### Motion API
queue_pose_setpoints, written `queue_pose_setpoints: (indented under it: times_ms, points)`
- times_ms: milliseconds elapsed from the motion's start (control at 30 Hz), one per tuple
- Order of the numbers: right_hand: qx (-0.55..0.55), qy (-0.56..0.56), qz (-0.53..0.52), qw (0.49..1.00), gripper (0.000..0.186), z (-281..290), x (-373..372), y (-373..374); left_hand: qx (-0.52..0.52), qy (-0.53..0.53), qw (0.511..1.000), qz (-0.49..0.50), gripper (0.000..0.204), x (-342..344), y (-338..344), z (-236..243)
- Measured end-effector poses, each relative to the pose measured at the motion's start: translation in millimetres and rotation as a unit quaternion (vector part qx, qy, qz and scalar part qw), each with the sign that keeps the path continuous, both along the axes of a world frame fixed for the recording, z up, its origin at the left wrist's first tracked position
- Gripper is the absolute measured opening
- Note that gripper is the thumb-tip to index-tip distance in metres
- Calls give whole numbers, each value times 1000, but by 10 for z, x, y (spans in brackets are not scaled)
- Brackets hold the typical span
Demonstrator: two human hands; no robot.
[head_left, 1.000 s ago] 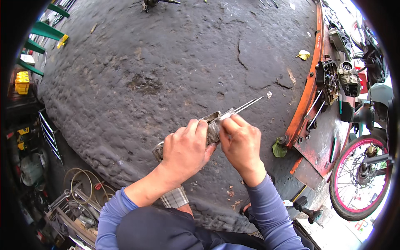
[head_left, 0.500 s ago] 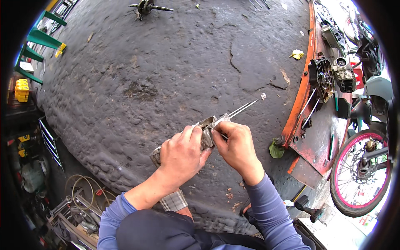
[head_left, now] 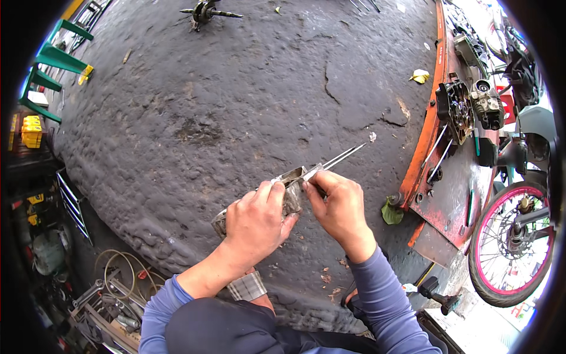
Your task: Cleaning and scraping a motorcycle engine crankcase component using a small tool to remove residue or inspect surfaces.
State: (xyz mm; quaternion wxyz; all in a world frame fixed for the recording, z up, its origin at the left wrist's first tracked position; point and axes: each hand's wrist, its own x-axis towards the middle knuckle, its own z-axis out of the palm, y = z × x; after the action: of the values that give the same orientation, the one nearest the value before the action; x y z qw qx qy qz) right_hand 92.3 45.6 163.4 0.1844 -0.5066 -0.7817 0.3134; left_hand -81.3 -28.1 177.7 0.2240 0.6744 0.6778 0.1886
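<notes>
My left hand [head_left: 254, 221] is closed around a worn grey metal casting [head_left: 292, 197], which looks like an engine part with a hollow in its upper side. Fingers and palm cover much of it. At the casting's right end, my right hand [head_left: 341, 205] pinches a slim silver metal piece [head_left: 312, 171] between thumb and fingers. Two thin, straight, parallel bars [head_left: 345, 156] run from this piece toward the upper right. My fingers hide its lower part, so I cannot tell whether it touches the casting.
Dark, uneven ground spreads ahead, with a crankshaft [head_left: 206, 12] at the far edge. At right, an orange-edged metal tray [head_left: 425, 141] bears engine parts [head_left: 454, 106]. Beyond it stands a pink-rimmed wheel [head_left: 510, 239]. Tools and a coiled hose [head_left: 121, 272] lie lower left; green stool legs [head_left: 59, 58] upper left.
My right hand has shifted slightly right and down with the slim metal piece, and the bars' tips have dropped a little. The left hand stays on the casting.
</notes>
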Motion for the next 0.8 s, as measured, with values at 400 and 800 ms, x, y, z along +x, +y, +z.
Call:
queue_pose_setpoints:
  times_ms: [400,800]
  points:
    - [-10,104,16,994,14,-96,58,-16,8,-10,1000,-2,62,-2,24,-43]
    - [-28,165,-19,986,11,-68,-98,-196,-7,-1,1000,6,64,-42,31,-25]
